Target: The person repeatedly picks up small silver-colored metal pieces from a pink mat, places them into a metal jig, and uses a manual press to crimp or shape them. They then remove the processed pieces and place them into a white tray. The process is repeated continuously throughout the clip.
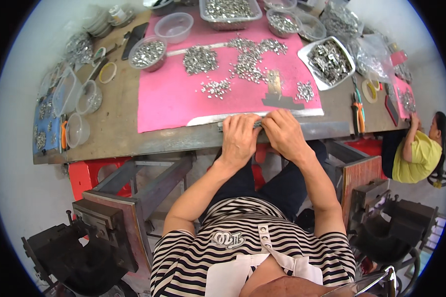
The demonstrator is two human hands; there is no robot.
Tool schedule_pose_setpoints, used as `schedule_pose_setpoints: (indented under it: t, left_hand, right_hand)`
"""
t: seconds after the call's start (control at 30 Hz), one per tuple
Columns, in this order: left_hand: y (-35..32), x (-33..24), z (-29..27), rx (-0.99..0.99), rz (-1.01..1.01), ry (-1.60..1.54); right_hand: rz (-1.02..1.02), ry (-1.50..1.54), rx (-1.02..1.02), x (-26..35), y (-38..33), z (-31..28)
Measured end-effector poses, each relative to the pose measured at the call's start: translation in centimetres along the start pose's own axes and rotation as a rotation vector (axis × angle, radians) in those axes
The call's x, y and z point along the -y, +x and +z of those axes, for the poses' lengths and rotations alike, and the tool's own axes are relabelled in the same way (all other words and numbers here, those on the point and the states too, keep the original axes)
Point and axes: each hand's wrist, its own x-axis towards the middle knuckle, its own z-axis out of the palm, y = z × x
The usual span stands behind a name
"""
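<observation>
Head view: at the near edge of the grey-brown desk (pixel 119 106), a slim grey-green piece (pixel 257 124), too small to identify, is pinched in the fingertips of the left hand (pixel 239 137) and right hand (pixel 284 133). Both wrists are angled inward, knuckles raised and fingers curled down, with the elbows spread. Beyond them, small shiny silver metal parts (pixel 200 60) are heaped on a pink rectangular sheet (pixel 163 106); orange-handled pliers (pixel 355 115) are laid toward the desk's near right corner.
</observation>
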Motion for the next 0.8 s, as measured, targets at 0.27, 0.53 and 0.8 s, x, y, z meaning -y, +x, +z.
schedule_pose_setpoints:
  t: [0.27,0.53,0.8]
  left_hand:
    - [3.7,5.6,-4.8,0.013,-0.007,-0.013]
    - [11.0,16.0,-4.2,-0.045,-0.082,0.243]
    - [10.9,16.9,-3.2,-0.217,-0.01,0.082]
  right_hand:
    - [0.036,0.141,0.043,-1.4,1.3,-1.0]
    - [0.096,0.194,-0.037,-6.3,13.5,7.5]
    - [0.093,0.139,0.02,-6.3,18.1,11.3]
